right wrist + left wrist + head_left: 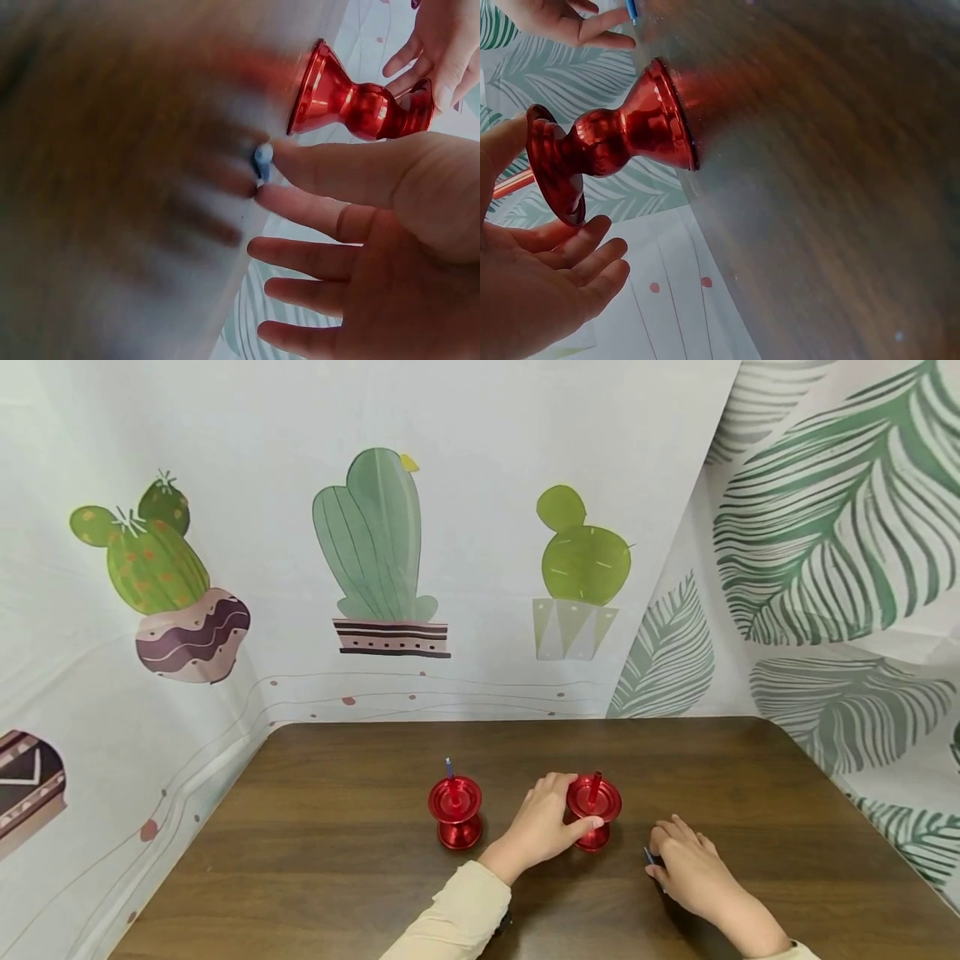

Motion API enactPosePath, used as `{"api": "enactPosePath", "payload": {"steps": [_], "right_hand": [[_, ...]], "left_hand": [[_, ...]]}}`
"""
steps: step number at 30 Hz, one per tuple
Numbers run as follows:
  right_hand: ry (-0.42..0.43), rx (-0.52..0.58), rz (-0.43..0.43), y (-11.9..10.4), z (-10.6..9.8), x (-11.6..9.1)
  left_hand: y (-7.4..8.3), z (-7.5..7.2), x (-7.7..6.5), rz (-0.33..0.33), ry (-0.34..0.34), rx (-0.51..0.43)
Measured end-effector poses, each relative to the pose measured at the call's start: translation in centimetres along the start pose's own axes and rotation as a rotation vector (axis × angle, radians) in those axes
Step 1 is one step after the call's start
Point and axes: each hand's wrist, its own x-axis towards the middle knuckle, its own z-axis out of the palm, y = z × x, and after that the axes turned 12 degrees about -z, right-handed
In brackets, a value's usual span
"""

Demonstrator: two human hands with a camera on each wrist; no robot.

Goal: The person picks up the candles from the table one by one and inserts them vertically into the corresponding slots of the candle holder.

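Two red metal candle holders stand on the brown table (360,868). The left holder (456,811) carries a thin blue candle (449,767). In the right holder (595,814) stands a red candle (596,786). My left hand (558,810) cups that holder's top, thumb at the front rim. In the left wrist view my left hand (551,274) has relaxed fingers, a little apart from the holder (607,142). My right hand (678,853) rests on the table just right of it. Thumb and forefinger pinch a small blue candle (649,858), also visible as the blue candle (262,159).
A cloth printed with cactus plants (375,552) hangs behind the table, and a leaf-print cloth (825,543) hangs on the right. The table's rounded corners meet both cloths. Bare wood lies to the left of the holders and in front.
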Motion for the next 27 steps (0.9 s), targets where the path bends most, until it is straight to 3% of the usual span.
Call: {"api": "enactPosePath", "payload": {"steps": [13, 22, 27], "right_hand": [[0.007, -0.034, -0.050, -0.3, -0.1, 0.5], [0.190, -0.004, -0.079, 0.3, -1.2, 1.8], [0.289, 0.089, -0.071, 0.4, -2.0, 3.0]], "left_hand": [[0.1, 0.0, 0.2, 0.008, 0.011, 0.025], [0.2, -0.1, 0.1, 0.005, 0.014, 0.036], [0.2, -0.1, 0.1, 0.000, 0.011, 0.039]]}}
